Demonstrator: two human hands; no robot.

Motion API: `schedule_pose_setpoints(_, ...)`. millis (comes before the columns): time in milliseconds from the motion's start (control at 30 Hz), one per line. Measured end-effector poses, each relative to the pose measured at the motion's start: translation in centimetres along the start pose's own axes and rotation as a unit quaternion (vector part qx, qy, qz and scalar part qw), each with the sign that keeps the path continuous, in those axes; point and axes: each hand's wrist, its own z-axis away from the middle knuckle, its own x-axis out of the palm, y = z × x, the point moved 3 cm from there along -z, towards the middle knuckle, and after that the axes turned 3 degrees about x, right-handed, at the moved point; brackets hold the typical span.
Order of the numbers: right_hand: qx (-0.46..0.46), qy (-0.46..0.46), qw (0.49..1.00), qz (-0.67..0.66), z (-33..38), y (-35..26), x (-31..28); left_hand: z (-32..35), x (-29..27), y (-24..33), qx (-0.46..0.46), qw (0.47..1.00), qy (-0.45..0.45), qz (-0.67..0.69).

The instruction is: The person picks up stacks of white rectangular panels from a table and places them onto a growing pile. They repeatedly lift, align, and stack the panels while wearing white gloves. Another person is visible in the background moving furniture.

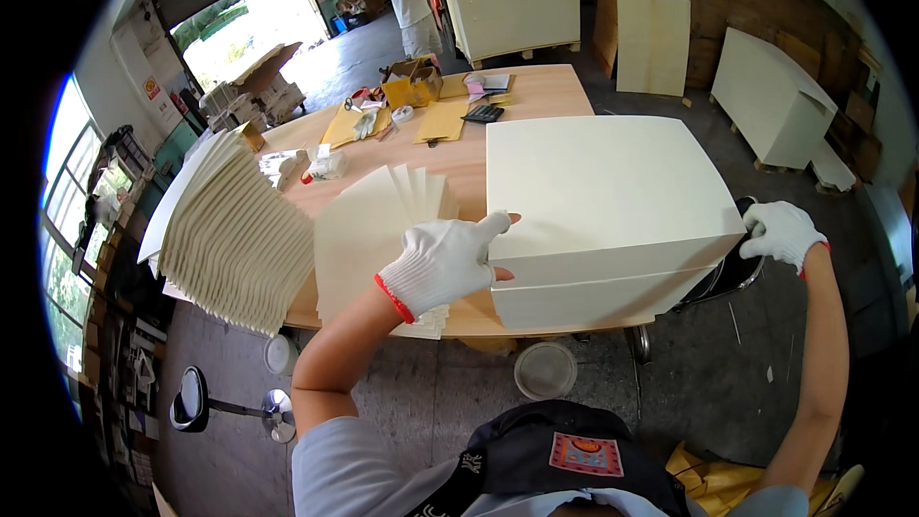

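A tall block of stacked white paper sheets (613, 182) stands on the right part of the wooden table, split by a seam along its front. My left hand (445, 263), in a white knit glove with a red cuff and bare fingertips, is at its near left edge, finger and thumb spread apart. At the near right corner, my right hand (785, 233), gloved alike, has its fingers bent in against the stack; its fingertips are partly hidden. Left of my left hand lie fanned cream sheets (359, 239), and beyond them a large wavy pile of sheets (235, 230).
Farther back on the table (536, 96) are a yellow box (412, 84), yellow envelopes (443, 122), a tape roll (403, 114) and a calculator (483, 114). A round lidded tub (546, 370) and a stool (191, 400) stand on the floor. Another person (410, 0) handles a big paper stack (517, 10).
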Motion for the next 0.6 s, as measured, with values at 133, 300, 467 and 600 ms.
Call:
schedule_pose_setpoints(133, -0.036, 0.041, 0.998, 0.004, -1.3, 0.6, 1.0, -0.2, 0.7, -0.2, 0.006, 0.999, 0.030, -0.015)
schedule_pose_setpoints(300, -0.058, 0.052, 0.997, -0.028, -1.8, 1.5, 1.0, -0.5, 1.1, -0.8, 0.028, 0.998, 0.047, -0.027)
schedule_pose_setpoints(467, -0.099, 0.057, 0.991, -0.071, -2.4, 2.8, 1.8, 1.4, -1.9, 0.7, 0.066, 0.991, 0.098, -0.055)
schedule_pose_setpoints(600, -0.071, 0.031, 0.986, -0.145, -2.2, 4.7, 3.6, -2.3, -5.6, 8.3, 0.045, 0.993, 0.077, 0.083)
